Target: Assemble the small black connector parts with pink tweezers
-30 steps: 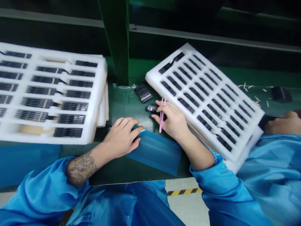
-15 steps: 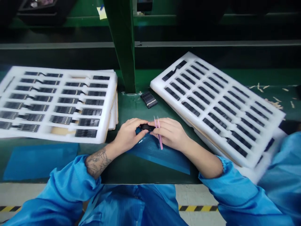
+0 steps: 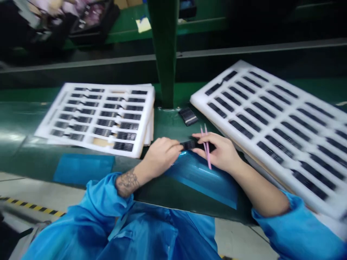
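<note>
My left hand and my right hand meet over a blue plastic sheet, with a small black connector-like part pinched between their fingertips. Pink tweezers lie gripped in my right hand, their tips pointing up past the fingers. Beyond the hands, a black comb-like component rests on the green workbench. White foam trays with rows of black parts lie on both sides, the left tray and the tilted right tray.
A green steel post rises behind the bench. A second blue sheet lies on the bench's left side. My blue sleeves fill the bottom of the view. A floor strip with yellow-black tape shows at lower left.
The view has swung, shifting everything rightward. The black part, by my right hand a second ago, is now held between both hands. The blue sheet has shifted with the view.
</note>
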`<state>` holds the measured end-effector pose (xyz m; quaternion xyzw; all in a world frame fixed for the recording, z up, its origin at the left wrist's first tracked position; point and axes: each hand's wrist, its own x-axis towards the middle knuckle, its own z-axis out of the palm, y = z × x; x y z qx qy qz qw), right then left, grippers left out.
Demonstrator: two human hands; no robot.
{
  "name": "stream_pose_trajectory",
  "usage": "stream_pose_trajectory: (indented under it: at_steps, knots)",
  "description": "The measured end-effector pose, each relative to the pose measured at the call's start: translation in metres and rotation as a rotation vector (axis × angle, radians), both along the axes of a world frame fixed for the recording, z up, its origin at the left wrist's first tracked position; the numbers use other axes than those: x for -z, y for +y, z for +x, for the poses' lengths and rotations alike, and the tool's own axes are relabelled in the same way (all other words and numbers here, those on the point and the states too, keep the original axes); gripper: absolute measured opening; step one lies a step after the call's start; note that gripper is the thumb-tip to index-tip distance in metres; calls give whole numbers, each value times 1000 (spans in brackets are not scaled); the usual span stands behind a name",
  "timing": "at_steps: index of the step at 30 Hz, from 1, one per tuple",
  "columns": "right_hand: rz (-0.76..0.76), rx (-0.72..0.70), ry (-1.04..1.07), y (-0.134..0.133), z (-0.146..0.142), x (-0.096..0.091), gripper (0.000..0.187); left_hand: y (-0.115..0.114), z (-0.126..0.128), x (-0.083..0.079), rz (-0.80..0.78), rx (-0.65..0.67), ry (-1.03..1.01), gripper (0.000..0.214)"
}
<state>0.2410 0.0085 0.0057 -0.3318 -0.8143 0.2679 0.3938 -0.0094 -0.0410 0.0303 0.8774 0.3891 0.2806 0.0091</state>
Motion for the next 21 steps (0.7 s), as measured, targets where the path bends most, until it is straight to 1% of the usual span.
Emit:
stream_pose_trajectory:
  at_steps: [2,4,5,6,7,8,9,10,11,12,13,14,15,16,17,18,20,21]
  knots:
    - [-39,-39,57,-1,2,-1,26,-27,-9,-25,5,-20,-15,23]
    - [-58,-94,103,-1,2,0,23,-51,-26,-53,-16,-75,-92,28]
    - [-57,-112,100,-1,2,0,23,-56,-39,-67,0,-111,-137,29]
    - [-54,-121,83,-1,1,1,22,-56,-55,-79,17,-171,-152,29]
    - [-50,-117,59,-1,-1,2,22,-50,-73,-88,65,-283,-137,29]
    - [-47,-104,34,-1,-2,3,21,-37,-94,-96,116,-398,-118,29]
    - [-48,-89,11,-2,-3,4,20,-18,-115,-101,139,-522,-86,29]
    - [-51,-74,-4,-2,-4,4,18,5,-135,-104,117,-613,-61,30]
    - [-57,-61,-15,-2,-4,5,16,29,-152,-105,71,-667,-62,33]
    - [-64,-52,-21,-2,-4,6,15,52,-167,-106,17,-685,-81,37]
    - [-73,-46,-26,-2,-4,6,14,73,-178,-107,-34,-697,-95,40]
    - [-82,-42,-26,-2,-3,7,13,87,-185,-109,-78,-700,-88,42]
    - [-90,-36,-24,-2,-2,7,13,96,-189,-113,-106,-677,-68,43]
    - [-96,-31,-23,-2,-2,8,12,97,-191,-117,-122,-631,-39,43]
    - [-99,-27,-22,-2,-1,8,12,92,-192,-122,-135,-567,0,42]
    - [-97,-26,-20,-1,-1,8,12,81,-193,-128,-151,-495,44,40]
    - [-85,-27,-23,-1,-1,7,11,50,-198,-139,-212,-368,135,35]
    - [-77,-31,-28,-1,-2,5,10,32,-202,-143,-261,-333,177,33]
